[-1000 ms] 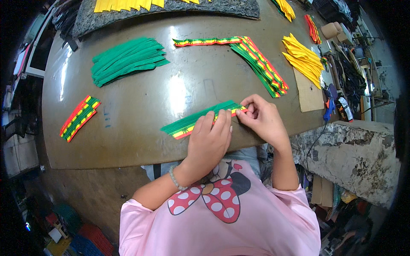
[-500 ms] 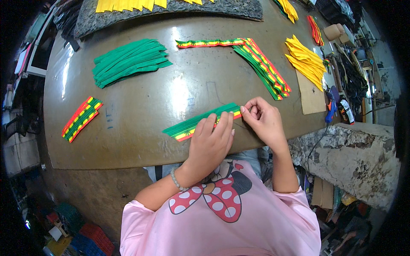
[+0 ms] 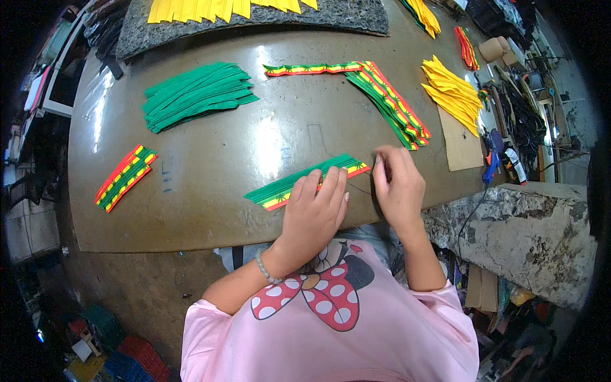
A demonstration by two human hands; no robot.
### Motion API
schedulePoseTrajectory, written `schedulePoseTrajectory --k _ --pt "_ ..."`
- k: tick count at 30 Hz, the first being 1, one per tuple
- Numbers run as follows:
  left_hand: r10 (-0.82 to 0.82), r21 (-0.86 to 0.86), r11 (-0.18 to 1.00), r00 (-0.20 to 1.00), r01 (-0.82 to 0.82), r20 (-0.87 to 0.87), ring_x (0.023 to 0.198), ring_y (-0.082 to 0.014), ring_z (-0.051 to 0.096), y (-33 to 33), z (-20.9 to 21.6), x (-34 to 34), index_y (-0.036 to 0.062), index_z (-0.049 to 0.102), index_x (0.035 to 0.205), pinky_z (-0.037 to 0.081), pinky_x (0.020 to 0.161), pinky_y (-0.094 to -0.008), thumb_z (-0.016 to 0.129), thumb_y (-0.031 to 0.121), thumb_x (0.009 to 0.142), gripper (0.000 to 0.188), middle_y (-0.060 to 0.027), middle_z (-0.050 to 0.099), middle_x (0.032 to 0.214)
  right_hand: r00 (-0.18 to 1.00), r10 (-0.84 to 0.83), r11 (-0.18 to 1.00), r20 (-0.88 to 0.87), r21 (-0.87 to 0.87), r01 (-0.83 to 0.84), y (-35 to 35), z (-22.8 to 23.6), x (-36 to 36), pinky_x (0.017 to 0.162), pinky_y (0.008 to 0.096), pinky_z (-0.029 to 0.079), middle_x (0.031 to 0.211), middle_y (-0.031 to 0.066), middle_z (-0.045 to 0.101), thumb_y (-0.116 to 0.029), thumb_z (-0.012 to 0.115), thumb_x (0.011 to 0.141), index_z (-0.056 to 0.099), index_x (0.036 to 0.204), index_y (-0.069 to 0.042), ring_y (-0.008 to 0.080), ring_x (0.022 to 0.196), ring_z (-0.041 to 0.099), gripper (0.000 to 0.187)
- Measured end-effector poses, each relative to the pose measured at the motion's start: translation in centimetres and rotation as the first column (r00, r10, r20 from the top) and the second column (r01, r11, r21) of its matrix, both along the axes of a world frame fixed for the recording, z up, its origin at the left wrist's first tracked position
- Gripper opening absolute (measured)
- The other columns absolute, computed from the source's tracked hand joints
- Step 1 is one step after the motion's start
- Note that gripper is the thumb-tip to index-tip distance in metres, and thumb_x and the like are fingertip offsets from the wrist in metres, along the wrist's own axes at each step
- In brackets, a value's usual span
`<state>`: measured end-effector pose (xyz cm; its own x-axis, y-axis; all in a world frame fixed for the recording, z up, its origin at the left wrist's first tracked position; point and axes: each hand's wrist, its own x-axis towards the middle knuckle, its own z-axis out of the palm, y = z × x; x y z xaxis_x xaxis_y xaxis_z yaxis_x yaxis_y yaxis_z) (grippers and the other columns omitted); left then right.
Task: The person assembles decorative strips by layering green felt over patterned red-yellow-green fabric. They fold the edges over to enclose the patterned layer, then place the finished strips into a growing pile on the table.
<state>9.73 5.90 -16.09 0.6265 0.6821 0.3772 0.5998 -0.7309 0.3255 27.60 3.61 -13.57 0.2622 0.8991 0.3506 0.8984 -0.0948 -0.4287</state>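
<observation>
Touching striped strips (image 3: 280,190) (left fingers (image 3: 328,184))

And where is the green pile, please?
In the head view, the green pile lies at left on the table, between the grey slab and small striped bundle.

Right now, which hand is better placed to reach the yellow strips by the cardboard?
Probably the right hand: it is nearer the yellow strips and apart from the green and patterned bundle, on which the left hand rests.
</observation>
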Motion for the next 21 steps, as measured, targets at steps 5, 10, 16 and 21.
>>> schedulePoseTrajectory --k 5,10,16,21 --pt "-0.009 -0.106 0.994 0.998 0.015 0.059 0.111 -0.0322 0.053 0.2 0.3 -0.4 0.0049 0.059 0.132 0.045 0.095 -0.0432 0.064 0.023 0.092 0.044 -0.0129 0.057 0.122 0.97 0.214 0.974 0.116 -0.1 -0.203 -1.8 -0.6 -0.9 0.07 0.0386 0.054 0.102 0.0072 0.059 -0.005 0.067 0.083 0.072 0.113 -0.017 0.0265 0.089 0.06 0.033" --pt "0.088 -0.162 0.984 0.995 -0.079 0.053 0.103 -0.0309 0.057 0.5 1.7 -6.7 0.0076 0.068 0.12 0.047 0.088 -0.0422 0.071 0.019 0.088 0.034 -0.0118 0.059 0.109 0.977 0.198 0.976 0.073 -0.111 -0.189 -1.9 -0.8 -0.3 0.07 0.0388 0.053 0.102 0.0069 0.06 -0.001 0.066 0.083 0.073 0.111 -0.019 0.027 0.089 0.059 0.034" --pt "0.329 -0.128 0.942 0.93 -0.311 0.164 0.087 -0.0299 0.059 2.7 3.2 -10.4 0.0028 0.067 0.078 0.047 0.078 -0.0403 0.078 0.012 0.082 0.015 -0.0111 0.063 0.092 0.951 0.278 0.961 0.136 -0.036 -0.276 -1.6 -0.8 -0.7 0.076 0.0398 0.053 0.114 0.0078 0.063 0.0 0.066 0.083 0.071 0.11 -0.011 0.0286 0.097 0.06 0.03" --pt "0.078 -0.132 0.99 0.986 -0.058 0.149 0.095 -0.03 0.06 4.2 2.2 -4.0 0.0042 0.065 0.101 0.046 0.086 -0.0433 0.08 0.018 0.079 0.03 -0.0112 0.064 0.102 0.924 0.381 0.924 -0.002 0.003 -0.381 -0.8 -0.9 0.1 0.088 0.0382 0.052 0.124 0.0111 0.061 -0.002 0.068 0.086 0.067 0.115 -0.003 0.0301 0.107 0.059 0.029"
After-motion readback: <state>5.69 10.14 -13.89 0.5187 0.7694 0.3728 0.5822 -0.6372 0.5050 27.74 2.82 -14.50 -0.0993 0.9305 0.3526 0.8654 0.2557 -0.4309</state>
